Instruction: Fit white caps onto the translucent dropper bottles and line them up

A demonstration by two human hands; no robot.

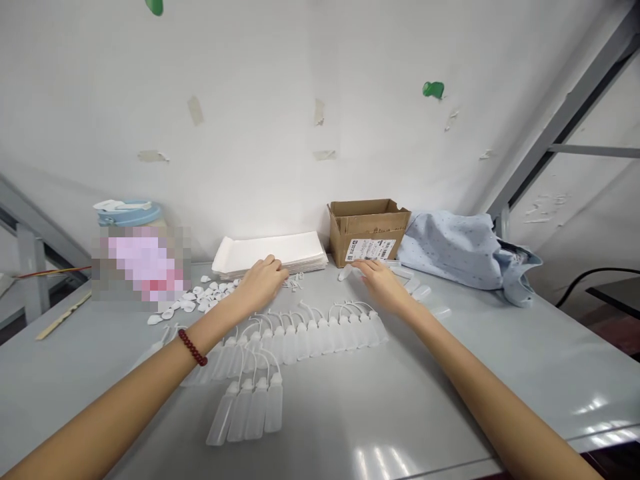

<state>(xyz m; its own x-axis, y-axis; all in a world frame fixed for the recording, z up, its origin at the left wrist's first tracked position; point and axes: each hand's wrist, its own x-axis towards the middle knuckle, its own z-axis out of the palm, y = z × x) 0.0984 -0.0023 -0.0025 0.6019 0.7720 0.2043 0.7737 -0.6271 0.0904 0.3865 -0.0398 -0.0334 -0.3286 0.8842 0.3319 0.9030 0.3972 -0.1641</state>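
Note:
My left hand (265,281) is at the small white strap pieces (295,281), in front of the stack of white envelopes (280,252); its fingers are bent and their tips are hard to make out. My right hand (379,279) reaches to a translucent piece (346,272) in front of the cardboard box, its fingertips over one end. A long row of translucent tags with looped straps (320,337) lies across the table between my forearms. Several more looped tags (254,410) lie nearer. White caps (200,297) are scattered left of my left hand.
Behind my right hand stands an open cardboard box (370,233). Light blue cloth (450,248) lies to its right. Loose translucent pieces (421,293) lie by my right wrist. At the left are a blue-lidded container (129,212) and a wooden stick (64,316).

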